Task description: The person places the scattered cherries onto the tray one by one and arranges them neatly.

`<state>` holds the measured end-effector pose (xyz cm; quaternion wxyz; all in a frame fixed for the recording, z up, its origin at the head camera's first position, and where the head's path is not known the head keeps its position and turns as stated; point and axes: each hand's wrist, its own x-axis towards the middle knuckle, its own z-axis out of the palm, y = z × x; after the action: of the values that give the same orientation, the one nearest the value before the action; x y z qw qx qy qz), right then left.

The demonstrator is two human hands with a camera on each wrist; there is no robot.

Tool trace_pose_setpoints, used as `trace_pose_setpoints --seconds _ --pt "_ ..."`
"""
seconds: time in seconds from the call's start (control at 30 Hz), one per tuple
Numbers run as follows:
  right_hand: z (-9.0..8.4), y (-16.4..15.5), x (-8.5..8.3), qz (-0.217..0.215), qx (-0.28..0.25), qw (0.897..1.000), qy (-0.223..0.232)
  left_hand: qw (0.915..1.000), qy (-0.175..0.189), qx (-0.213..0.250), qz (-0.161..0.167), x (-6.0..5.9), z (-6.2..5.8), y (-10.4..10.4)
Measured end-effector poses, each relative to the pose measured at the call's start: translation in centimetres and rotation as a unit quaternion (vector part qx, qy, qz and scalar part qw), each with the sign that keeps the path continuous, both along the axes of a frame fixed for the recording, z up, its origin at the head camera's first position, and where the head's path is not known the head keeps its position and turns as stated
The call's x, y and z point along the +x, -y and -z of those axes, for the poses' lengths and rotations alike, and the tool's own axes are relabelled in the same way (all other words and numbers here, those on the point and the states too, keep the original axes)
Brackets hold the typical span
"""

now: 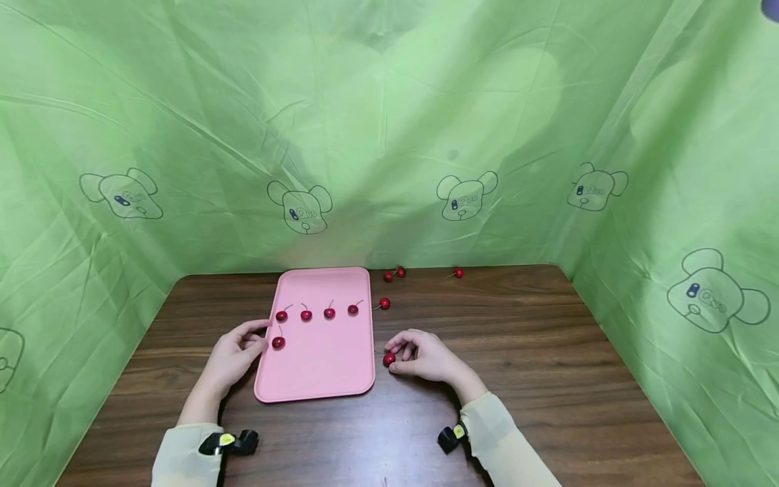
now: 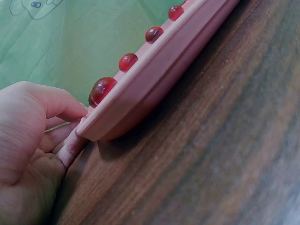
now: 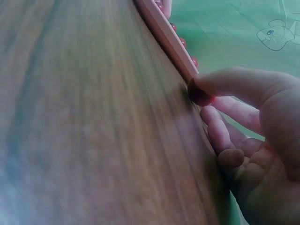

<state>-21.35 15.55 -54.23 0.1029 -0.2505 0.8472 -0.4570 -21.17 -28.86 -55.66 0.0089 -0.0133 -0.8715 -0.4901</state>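
A pink tray (image 1: 322, 365) lies on the wooden table (image 1: 517, 352). On it stand a row of several red cherries (image 1: 329, 312) and one more cherry (image 1: 278, 342) below the row's left end. My left hand (image 1: 255, 338) holds the tray's left rim; in the left wrist view its thumb (image 2: 70, 105) lies on top of the rim (image 2: 154, 70) with a finger under it. My right hand (image 1: 398, 358) rests on the table just right of the tray and pinches a cherry (image 1: 389, 360) between thumb and fingers, the same cherry (image 3: 199, 93) sitting close to the tray's edge (image 3: 164, 33).
Loose cherries lie on the table beyond the tray's right side: one (image 1: 384, 303) near the rim, two (image 1: 393, 274) at the back, another (image 1: 458, 272) further right. Green cloth (image 1: 389, 135) walls the table at the back and both sides.
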Motion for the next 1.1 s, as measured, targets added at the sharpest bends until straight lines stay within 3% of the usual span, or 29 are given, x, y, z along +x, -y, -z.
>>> trace_pose_setpoints --seconds 0.73,1.1 --pt "0.22 -0.02 -0.01 -0.015 -0.006 1.0 -0.005 0.9998 -0.011 -0.014 -0.002 -0.19 0.54 0.16" --pt "0.38 -0.03 -0.09 -0.017 -0.008 1.0 -0.005 0.9998 0.003 -0.02 -0.003 -0.24 0.24 0.11"
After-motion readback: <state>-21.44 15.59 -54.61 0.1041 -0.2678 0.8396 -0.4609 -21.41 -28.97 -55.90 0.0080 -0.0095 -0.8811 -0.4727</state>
